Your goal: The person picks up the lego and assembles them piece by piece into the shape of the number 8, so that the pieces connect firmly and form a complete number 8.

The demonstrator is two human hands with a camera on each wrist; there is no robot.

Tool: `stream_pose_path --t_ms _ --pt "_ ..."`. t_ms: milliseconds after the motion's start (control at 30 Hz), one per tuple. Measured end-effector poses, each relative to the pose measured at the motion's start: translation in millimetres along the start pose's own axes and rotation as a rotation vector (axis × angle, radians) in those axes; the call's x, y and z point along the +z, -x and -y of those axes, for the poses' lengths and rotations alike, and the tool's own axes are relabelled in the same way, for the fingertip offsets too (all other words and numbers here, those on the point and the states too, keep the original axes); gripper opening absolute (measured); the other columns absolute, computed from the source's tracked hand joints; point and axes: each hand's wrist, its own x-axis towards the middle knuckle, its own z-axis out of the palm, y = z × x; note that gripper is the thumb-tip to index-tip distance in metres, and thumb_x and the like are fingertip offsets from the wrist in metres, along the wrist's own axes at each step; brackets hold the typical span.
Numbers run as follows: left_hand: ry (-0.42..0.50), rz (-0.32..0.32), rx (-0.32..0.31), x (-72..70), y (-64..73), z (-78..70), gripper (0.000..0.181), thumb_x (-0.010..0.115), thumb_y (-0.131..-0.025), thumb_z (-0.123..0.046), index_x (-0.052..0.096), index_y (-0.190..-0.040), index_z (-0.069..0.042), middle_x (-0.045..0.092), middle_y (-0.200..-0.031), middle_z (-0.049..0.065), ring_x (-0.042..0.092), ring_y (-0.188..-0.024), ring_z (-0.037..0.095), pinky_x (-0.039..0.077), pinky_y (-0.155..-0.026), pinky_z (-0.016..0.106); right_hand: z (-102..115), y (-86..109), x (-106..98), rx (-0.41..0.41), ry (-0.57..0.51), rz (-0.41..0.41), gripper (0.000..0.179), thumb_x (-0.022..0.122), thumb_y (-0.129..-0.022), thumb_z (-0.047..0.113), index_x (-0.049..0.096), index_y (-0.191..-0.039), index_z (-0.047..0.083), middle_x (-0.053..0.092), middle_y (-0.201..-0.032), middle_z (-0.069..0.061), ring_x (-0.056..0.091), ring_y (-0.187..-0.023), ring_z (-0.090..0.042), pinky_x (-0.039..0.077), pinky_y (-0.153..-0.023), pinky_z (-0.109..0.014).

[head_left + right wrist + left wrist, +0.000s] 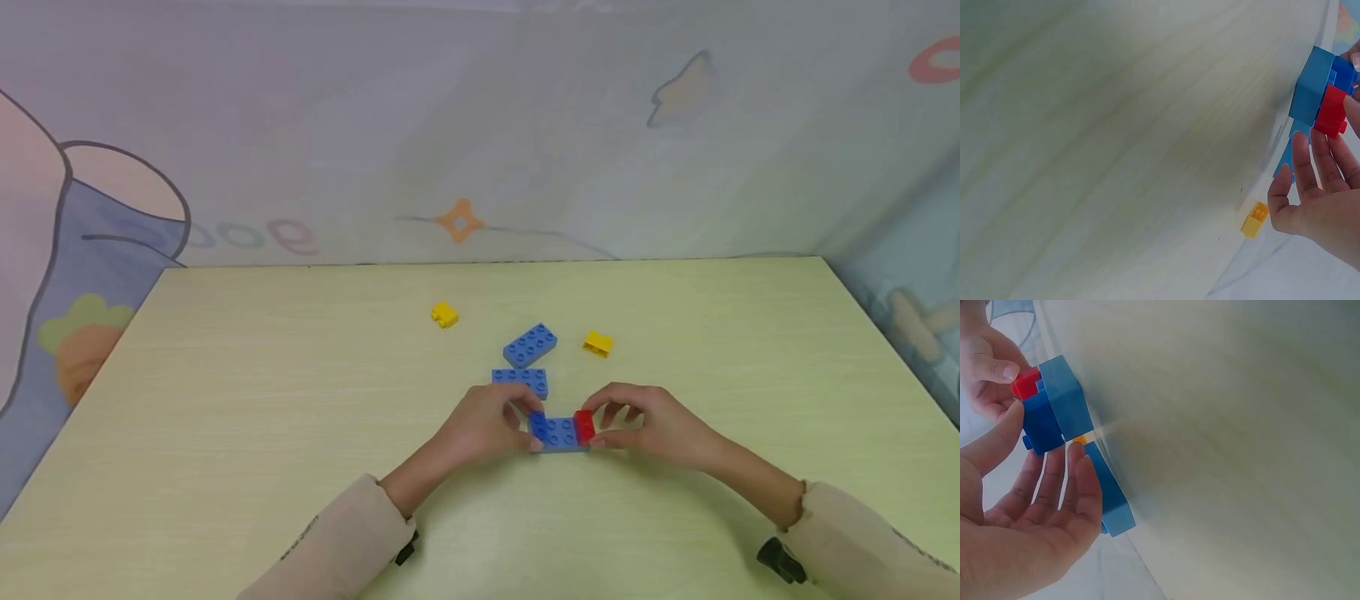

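Observation:
A lighter blue building brick [561, 442] lies on the table with its studs up. My left hand [486, 423] pinches a small dark blue brick [537, 425] between thumb and fingers on that brick's left end. At the right end, my right hand [663, 427] holds a small red brick [584, 427] the same way. Two rows of bare studs show between the small bricks. In the left wrist view the dark blue brick [1041, 422] stands against the lighter blue brick [1067, 397]; whether it is pressed fully down I cannot tell.
Just beyond my left hand lies another blue brick [528, 379], partly covered by the fingers. A further blue brick [531, 344] sits angled behind it. Small yellow bricks lie farther back, one to the left [445, 314] and one to the right [597, 343]. A printed cloth [337, 133] hangs behind the table.

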Motion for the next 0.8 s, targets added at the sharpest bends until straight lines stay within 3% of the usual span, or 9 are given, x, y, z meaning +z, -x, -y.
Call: stream_pose_path --t_ms 333,600,800 --pt "-0.022 0.043 0.027 -7.8 0.4 1.5 0.029 0.072 -0.078 -0.014 0.063 -0.105 -0.010 0.061 -0.098 -0.001 0.055 -0.090 0.016 0.045 -0.075 0.026 -1.0 -0.8 0.7 -0.004 0.009 -0.005 0.031 0.074 -0.077 0.015 0.062 -0.104 0.008 0.063 -0.096 0.002 0.056 -0.083 -0.017 0.047 -0.073 -0.032" --pt "0.004 -0.111 0.021 -30.5 -6.4 11.5 0.032 0.072 -0.078 -0.011 0.063 -0.108 -0.008 0.061 -0.104 0.001 0.055 -0.090 0.018 0.046 -0.073 0.027 0.5 -0.5 0.5 0.019 0.015 -0.005 0.030 0.074 -0.076 0.015 0.063 -0.103 0.008 0.062 -0.094 0.003 0.056 -0.083 -0.017 0.047 -0.072 -0.031" --pt "-0.029 -0.132 -0.069 -35.9 -14.9 20.1 0.036 0.073 -0.078 -0.013 0.061 -0.111 -0.009 0.059 -0.103 0.004 0.053 -0.090 0.019 0.046 -0.073 0.028 2.0 -0.2 0.2 0.038 0.005 -0.001 0.030 0.074 -0.076 0.015 0.063 -0.103 0.008 0.062 -0.094 0.003 0.055 -0.083 -0.018 0.047 -0.073 -0.031"
